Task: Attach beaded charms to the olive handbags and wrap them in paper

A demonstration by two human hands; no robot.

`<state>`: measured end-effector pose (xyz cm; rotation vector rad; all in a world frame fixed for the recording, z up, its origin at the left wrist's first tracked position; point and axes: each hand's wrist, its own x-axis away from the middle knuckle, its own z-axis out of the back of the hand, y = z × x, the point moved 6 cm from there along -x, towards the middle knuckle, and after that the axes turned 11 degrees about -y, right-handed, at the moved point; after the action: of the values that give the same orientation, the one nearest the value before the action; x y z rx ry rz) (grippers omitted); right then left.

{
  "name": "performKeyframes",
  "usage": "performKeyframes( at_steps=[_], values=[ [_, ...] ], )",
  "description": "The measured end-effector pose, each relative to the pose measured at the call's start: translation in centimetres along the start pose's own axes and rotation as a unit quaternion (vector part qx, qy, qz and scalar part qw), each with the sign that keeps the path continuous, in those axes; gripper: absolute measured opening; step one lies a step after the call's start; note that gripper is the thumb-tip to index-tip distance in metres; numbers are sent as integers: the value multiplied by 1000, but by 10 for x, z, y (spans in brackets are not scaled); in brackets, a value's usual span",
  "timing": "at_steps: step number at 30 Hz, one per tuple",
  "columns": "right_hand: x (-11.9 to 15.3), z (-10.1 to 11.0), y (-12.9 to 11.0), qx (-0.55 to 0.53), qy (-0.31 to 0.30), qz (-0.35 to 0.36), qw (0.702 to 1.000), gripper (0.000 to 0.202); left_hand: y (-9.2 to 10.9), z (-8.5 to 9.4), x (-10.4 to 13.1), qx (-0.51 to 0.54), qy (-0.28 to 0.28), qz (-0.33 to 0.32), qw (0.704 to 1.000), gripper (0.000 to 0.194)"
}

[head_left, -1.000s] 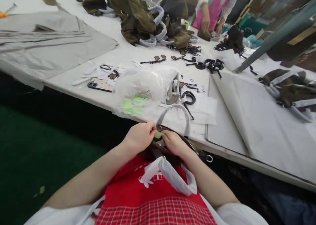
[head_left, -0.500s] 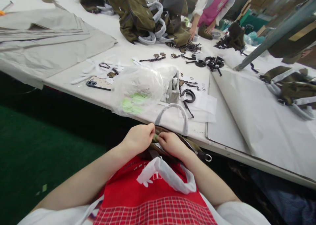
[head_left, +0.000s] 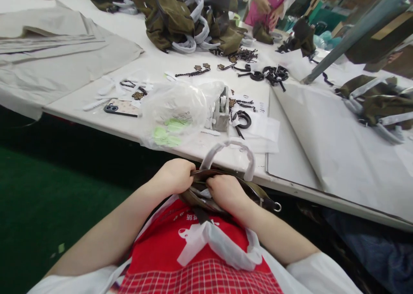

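Observation:
An olive-brown bag (head_left: 258, 192) rests between my lap and the table edge, its top opened. My left hand (head_left: 179, 176) is closed on the left end of the bag's opening. At the opening's middle, my right hand (head_left: 226, 191) has curled fingers reaching inside; what they hold, if anything, is hidden. One wrapped handle (head_left: 213, 153) arches up beyond the hands against the table edge. The other, wrapped in white (head_left: 226, 252), hangs over my red apron. A metal ring sits at the bag's right end.
On the table (head_left: 122, 128) lie a clear plastic bag with green pieces (head_left: 174, 109), a phone (head_left: 121, 107), a metal dispenser (head_left: 221, 113) and black straps (head_left: 241, 119). Olive bags (head_left: 171, 18) are heaped behind. A person in a pink apron (head_left: 269, 1) stands across; a pole (head_left: 348, 38) slants at right.
The green piece between my hands is no longer visible. My left hand has shifted slightly left and the bag's opening looks wider. The person across has raised their hands.

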<state>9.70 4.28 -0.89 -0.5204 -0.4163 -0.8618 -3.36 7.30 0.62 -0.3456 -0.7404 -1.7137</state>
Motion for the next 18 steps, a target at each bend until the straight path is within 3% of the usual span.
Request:
performKeyframes(
  at_steps=[7, 12, 18],
  values=[
    [12, 8, -9, 42, -23, 0, 999, 30, 18, 1, 5, -24, 1, -12, 1000, 15],
    [6, 10, -6, 29, -42, -9, 999, 28, 25, 2, 5, -7, -1, -14, 1000, 12],
    [-3, 4, -1, 37, -69, 8, 997, 32, 32, 1, 8, -4, -8, -46, 999, 28]
  ],
)
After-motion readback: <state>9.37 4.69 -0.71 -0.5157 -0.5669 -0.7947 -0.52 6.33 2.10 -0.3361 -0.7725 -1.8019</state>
